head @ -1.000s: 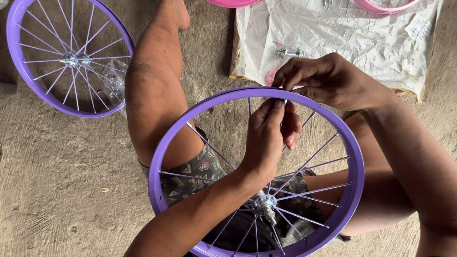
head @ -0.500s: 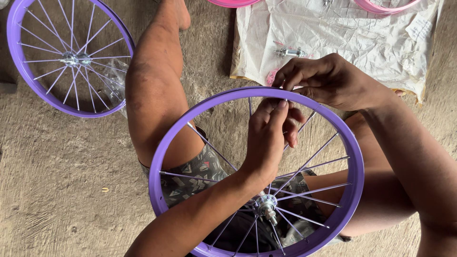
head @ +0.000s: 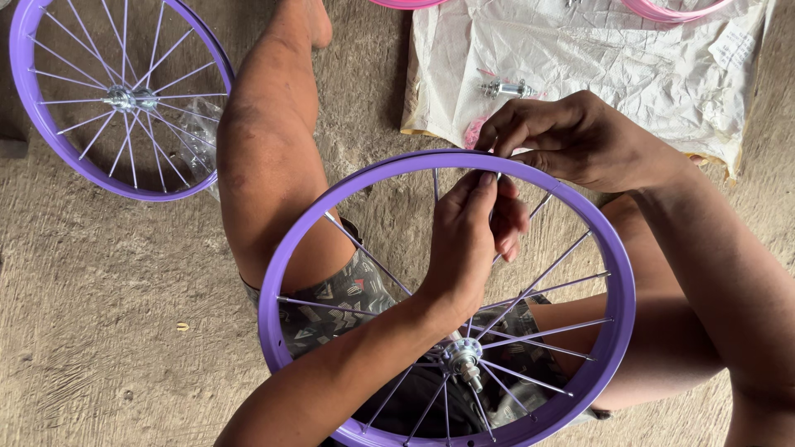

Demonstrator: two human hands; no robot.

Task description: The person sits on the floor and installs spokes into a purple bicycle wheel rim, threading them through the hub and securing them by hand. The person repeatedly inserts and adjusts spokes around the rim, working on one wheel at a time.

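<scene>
Both hands work at the top of a purple metal bicycle wheel rim (head: pixel 286 273) held over the lap.

At twelve o'clock, the left hand (head: pixel 472 240) pinches a thin silver spoke (head: pixel 494 192) inside the rim; the right hand (head: pixel 571 141) pinches the rim's outer edge. Silver hub (head: pixel 464 360) at six o'clock.

- The left hand (head: pixel 468 248) reaches inside the purple rim (head: pixel 286 257) and covers the spoke it pinches; the spoke's top end cannot be seen.
- The right hand (head: pixel 571 141) hides the spot on the rim under its fingertips; anything held there is too small to tell.
- The rim's lowest arc is cut off by the bottom edge.
- A second wheel (head: pixel 50 141) is cut at the top-left corner.
- Two pink rims (head: pixel 662 12) show only as slivers at the top edge.
- A small metal part (head: pixel 507 88) on the paper (head: pixel 613 66) is too small to identify.
</scene>
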